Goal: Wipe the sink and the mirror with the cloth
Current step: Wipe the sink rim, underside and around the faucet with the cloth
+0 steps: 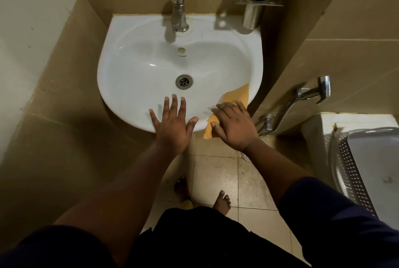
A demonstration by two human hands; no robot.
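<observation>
A white wall-mounted sink (138,69) fills the middle of the view, with a steel tap (178,8) at its back and a drain (184,82) in the bowl. An orange cloth (237,96) lies draped over the sink's front right rim, one corner hanging below it. My right hand (234,126) rests flat on the cloth with straight fingers. My left hand (171,123) hovers with spread fingers over the front rim, left of the cloth. The mirror is out of view.
A steel cup holder (255,2) is fixed to the wall behind the sink on the right. A spray hose and valve (302,97) hang on the right wall. A toilet cistern and lid (367,155) stand at far right. My bare feet stand on the tiled floor.
</observation>
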